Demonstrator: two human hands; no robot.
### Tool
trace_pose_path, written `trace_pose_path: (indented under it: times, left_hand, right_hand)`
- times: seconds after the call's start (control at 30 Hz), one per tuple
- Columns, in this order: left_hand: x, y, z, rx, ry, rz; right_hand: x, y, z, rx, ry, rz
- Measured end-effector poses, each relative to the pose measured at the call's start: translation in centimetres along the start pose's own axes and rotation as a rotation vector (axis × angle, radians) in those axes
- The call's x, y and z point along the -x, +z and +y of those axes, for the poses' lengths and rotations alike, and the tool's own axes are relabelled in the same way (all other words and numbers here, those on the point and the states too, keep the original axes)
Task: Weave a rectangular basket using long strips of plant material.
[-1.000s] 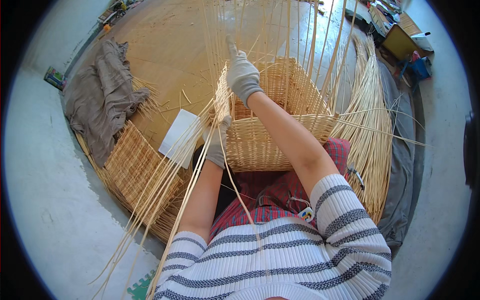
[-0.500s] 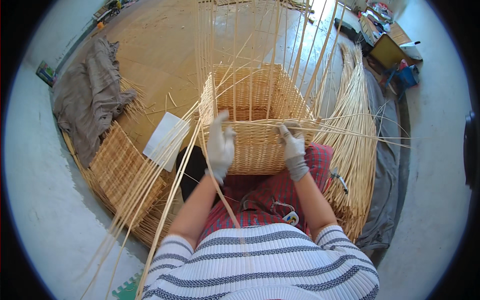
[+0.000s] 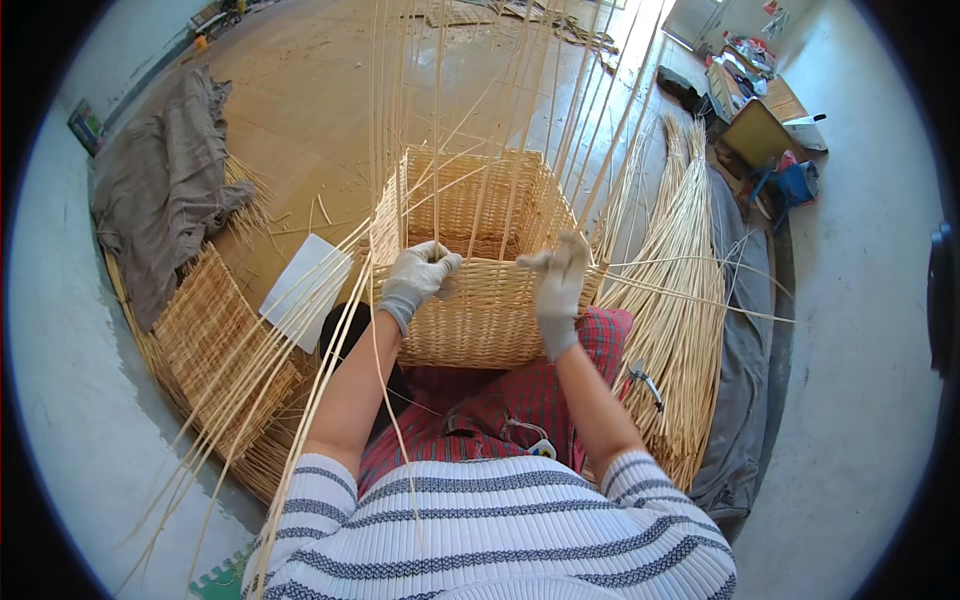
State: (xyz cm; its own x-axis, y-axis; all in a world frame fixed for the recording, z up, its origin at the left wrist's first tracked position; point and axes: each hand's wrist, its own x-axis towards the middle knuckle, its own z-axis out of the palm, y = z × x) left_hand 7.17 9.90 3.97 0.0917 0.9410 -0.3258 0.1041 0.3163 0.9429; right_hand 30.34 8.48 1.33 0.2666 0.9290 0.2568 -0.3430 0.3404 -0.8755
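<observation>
A pale, square wicker basket (image 3: 470,325) rests against my lap, with tall upright stakes (image 3: 485,200) rising from its walls. At the left part of its near rim, my gloved left hand (image 3: 418,275) is closed, thumb and fingers pinching a wicker strand beside a stake. The curled fingers mostly hide that strand. My gloved right hand (image 3: 560,285) is at the right part of the same rim, slightly blurred, thumb stretched out toward the left and fingers raised apart. Long loose rods (image 3: 300,400) run from the basket's left corner down past my left arm. Others stick out to the right.
A large bundle of rods (image 3: 680,330) lies on dark cloth at the right. To the left are a woven panel (image 3: 225,345), a white sheet (image 3: 305,285) and a grey cloth (image 3: 165,190). A blue container (image 3: 797,183) stands by the right wall.
My left hand has gone from raised, spread fingers to a pinch at the rim. My right hand has lifted and loosened from the rim. The view has shifted slightly.
</observation>
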Motion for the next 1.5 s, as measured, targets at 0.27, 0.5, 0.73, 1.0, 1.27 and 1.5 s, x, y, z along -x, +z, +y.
trace_pose_path:
  times: [0.27,0.5,0.73,1.0,1.27,1.5]
  left_hand:
    - [2.9,5.4,4.0,-0.344,0.513,0.134]
    - [-1.9,8.4,1.0,-0.248,0.147,-0.01]
    - [-0.6,8.9,3.2,-0.157,0.025,-0.092]
    - [1.2,14.5,5.2,-0.199,0.54,0.076]
    - [-1.2,19.3,4.9,-0.193,0.009,-0.167]
    - [1.1,19.1,2.3,0.034,0.622,0.203]
  right_hand:
    - [2.6,-2.9,-3.0,0.211,0.274,0.215]
    - [-5.4,4.5,-7.2,1.164,-0.408,-0.148]
    - [1.6,-4.7,-4.4,0.017,-0.082,0.255]
    - [-1.0,-10.1,-9.5,0.267,0.055,0.456]
    - [-11.6,-8.5,-11.1,0.572,-0.241,0.164]
    - [-4.7,-16.8,-8.8,0.153,-0.072,0.402]
